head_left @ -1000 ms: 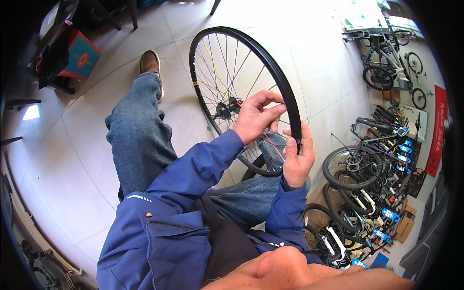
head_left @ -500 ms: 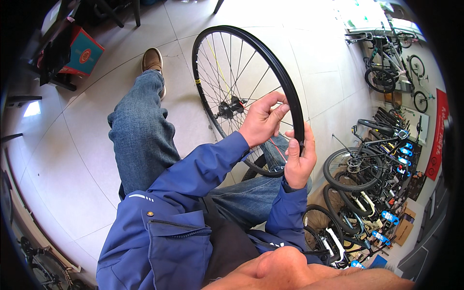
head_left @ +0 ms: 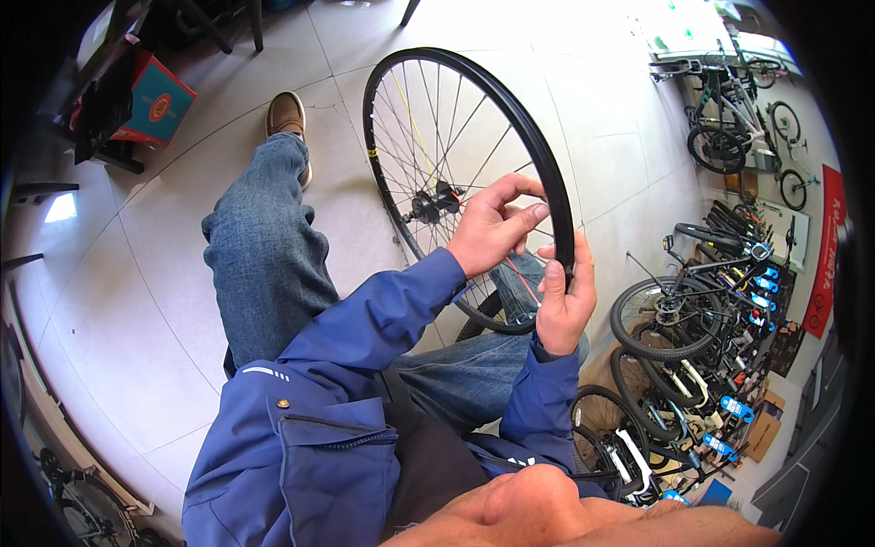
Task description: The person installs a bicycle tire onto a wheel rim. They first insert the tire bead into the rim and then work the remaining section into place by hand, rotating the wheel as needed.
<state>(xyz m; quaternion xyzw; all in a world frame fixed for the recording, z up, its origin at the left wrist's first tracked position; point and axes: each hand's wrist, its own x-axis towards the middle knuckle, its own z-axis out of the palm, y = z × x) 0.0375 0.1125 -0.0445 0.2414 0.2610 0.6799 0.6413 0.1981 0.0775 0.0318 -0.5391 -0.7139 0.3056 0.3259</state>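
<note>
- Wheel (head_left: 444,198) is standing tilted before us, over the floor (head_left: 606,150).
- Our left hand (head_left: 497,228) is reaching inside the wheel, its thumb and forefinger bending close to the rim (head_left: 554,169); whether they are pinching anything, we cannot tell.
- Our right hand (head_left: 567,305) is grasping the wheel's near side, thumb and fingers straddling the rim.
- A red spoke (head_left: 521,278) is slanting within the wheel, just below our left hand.
- Bikes (head_left: 674,301) are standing right of the wheel.
- We are probably doing fine fingertip work at the rim; the next move seems to be calling for a firm right hold and a delicate left touch.
</note>
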